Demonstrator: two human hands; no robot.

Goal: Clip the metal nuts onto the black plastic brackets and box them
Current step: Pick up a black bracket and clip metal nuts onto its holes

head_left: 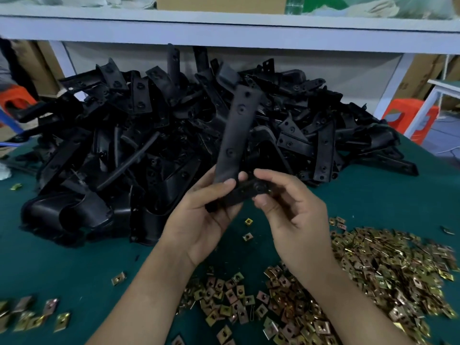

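One wide-angle camera rides on the person's head, facing forward and down over the green table; the left hand and right hand, both gripping a black bracket, sit close under it at mid-frame; the bracket pile lies just beyond; a white shelf spans the top edge.

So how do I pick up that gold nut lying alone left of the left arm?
Pinch the nut by two opposite edges, coming straight down from above. It lies flat on the green table, apart from the others, so fingers should fit on both sides.
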